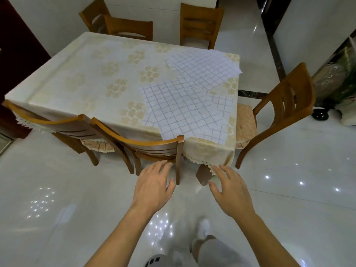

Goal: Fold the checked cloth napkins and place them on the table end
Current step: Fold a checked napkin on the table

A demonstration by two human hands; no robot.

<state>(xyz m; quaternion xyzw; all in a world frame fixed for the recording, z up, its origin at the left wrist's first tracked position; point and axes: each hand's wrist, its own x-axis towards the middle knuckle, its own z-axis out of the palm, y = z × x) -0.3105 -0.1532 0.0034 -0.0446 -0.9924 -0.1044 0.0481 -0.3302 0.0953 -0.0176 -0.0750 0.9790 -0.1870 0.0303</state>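
The fingers [163,166] of the left hand [153,187] are straight and loosely spread, holding nothing; those of the right hand [232,189] are spread the same way. Both hands hang over the floor [57,189], just near of the tabletop [81,74]. Checked napkins lie unfolded on the tabletop's right end: a large napkin [179,106] at the near right, overlapping a far napkin [204,68], with another napkin [219,132] partly under it. Wooden chairs [285,106] stand around.
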